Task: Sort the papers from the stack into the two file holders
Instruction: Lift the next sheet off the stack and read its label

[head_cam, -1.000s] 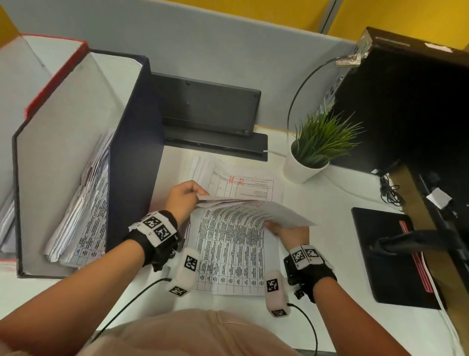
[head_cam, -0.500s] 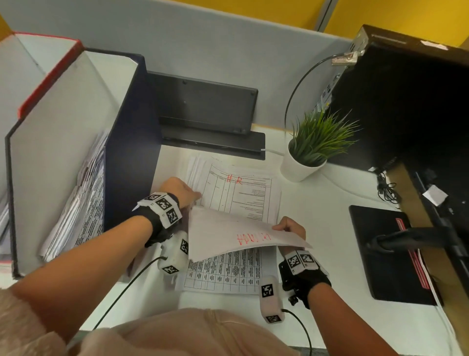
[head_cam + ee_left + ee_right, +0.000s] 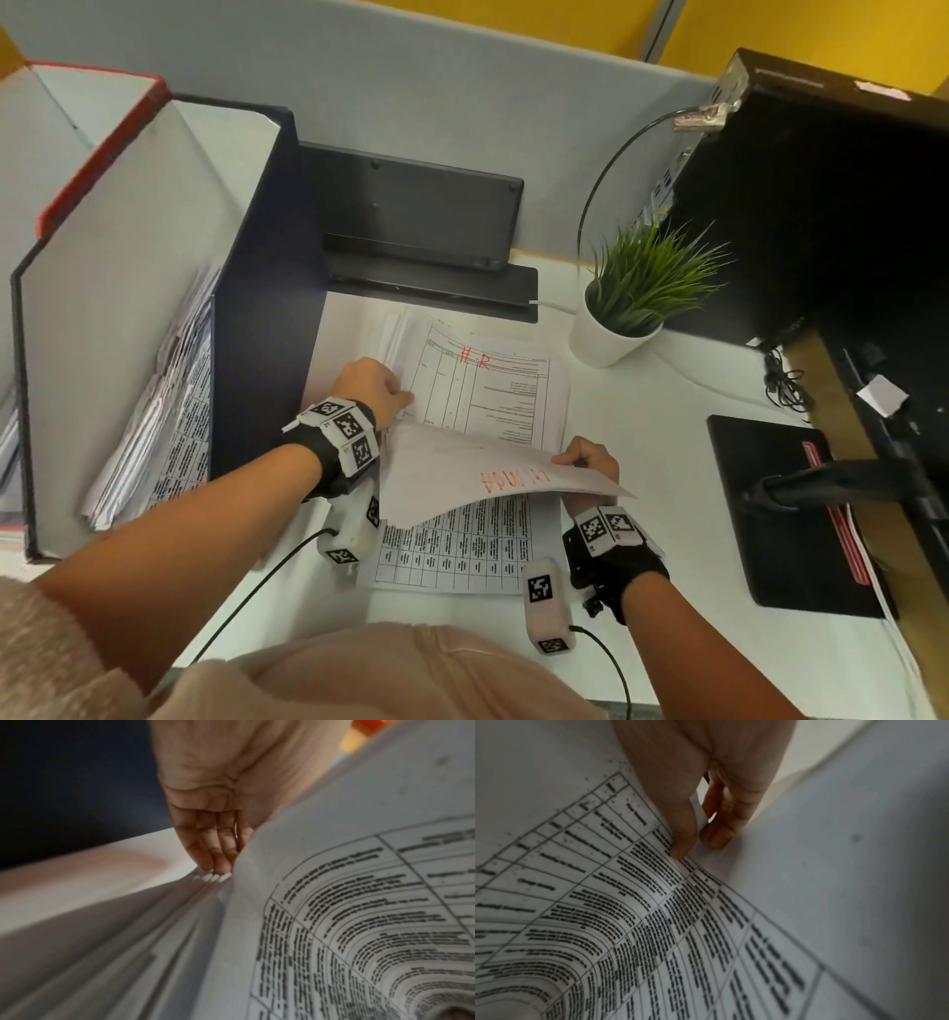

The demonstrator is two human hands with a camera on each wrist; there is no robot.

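Note:
A paper stack (image 3: pixel 488 390) topped by a sheet marked "H.R" in red lies mid-desk. My left hand (image 3: pixel 403 397) rests at its left edge; in the left wrist view its straight fingertips (image 3: pixel 214 869) touch the fanned sheet edges. My right hand (image 3: pixel 567 457) pinches a turned-over sheet (image 3: pixel 482 473), red writing showing through, between thumb and fingers (image 3: pixel 680 833). Below it lies a table-printed sheet (image 3: pixel 462 550). A dark blue file holder (image 3: pixel 257 288) with papers (image 3: pixel 164 421) inside stands at left, a red-edged holder (image 3: pixel 97 149) beyond it.
A potted plant (image 3: pixel 631 303) stands right of the stack. A black stand (image 3: pixel 421 226) is behind it, against the grey partition. A black computer case (image 3: pixel 821 205) and cables fill the right. A black pad (image 3: pixel 785 514) lies at the desk's right.
The left hand let go of the sheet's far edge and moved to the H.R stack's left side. The right hand turned the sheet over toward me, back side up.

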